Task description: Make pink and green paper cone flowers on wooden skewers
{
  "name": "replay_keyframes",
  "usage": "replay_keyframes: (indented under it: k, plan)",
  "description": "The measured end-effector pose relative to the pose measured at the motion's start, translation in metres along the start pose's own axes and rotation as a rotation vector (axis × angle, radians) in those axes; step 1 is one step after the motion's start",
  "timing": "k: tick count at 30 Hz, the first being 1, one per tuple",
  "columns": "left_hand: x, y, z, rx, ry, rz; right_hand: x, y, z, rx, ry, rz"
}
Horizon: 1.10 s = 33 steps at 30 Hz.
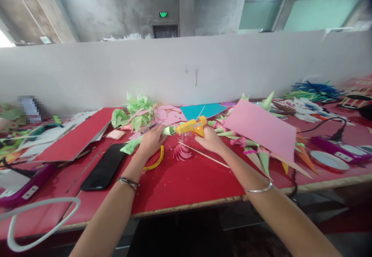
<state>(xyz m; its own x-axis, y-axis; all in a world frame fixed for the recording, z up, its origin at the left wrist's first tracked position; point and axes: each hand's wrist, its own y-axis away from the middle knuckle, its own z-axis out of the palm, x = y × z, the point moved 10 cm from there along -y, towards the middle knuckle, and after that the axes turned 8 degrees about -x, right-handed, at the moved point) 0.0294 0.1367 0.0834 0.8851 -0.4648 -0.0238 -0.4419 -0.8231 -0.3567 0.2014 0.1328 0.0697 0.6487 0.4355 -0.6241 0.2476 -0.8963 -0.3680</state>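
My right hand (209, 137) is closed round the handle of a yellow hot glue gun (190, 126), whose nozzle points left. My left hand (151, 141) is closed on a green paper cone (132, 146), and the cone's tip meets the nozzle near the middle of the red table (180, 183). Just in front of both hands lie a curled pink paper piece (182, 152), a thin wooden stick (203, 155) and a yellow ring (155, 163).
A black phone (104, 167) lies left of my left arm. A pink sheet (261, 128) covers several paper cones (263, 157) on the right. Crumpled green paper (136, 112), pink scraps, a blue sheet (200, 110), red card (77, 137), purple power strips (337, 148) and a white wall behind.
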Motion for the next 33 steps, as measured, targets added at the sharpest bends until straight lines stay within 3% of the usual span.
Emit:
replay_keyframes:
  k: [6, 18, 33]
  plan:
    - [0.001, 0.001, -0.002, 0.013, -0.031, 0.007, 0.002, -0.001, -0.005, 0.011, 0.125, 0.020]
    - [0.005, 0.000, 0.007, -0.085, -0.088, 0.019, -0.005, 0.000, -0.011, 0.029, 0.252, -0.009]
    - [0.004, 0.002, -0.002, -0.051, -0.114, 0.005, -0.002, -0.002, -0.007, -0.031, 0.365, 0.002]
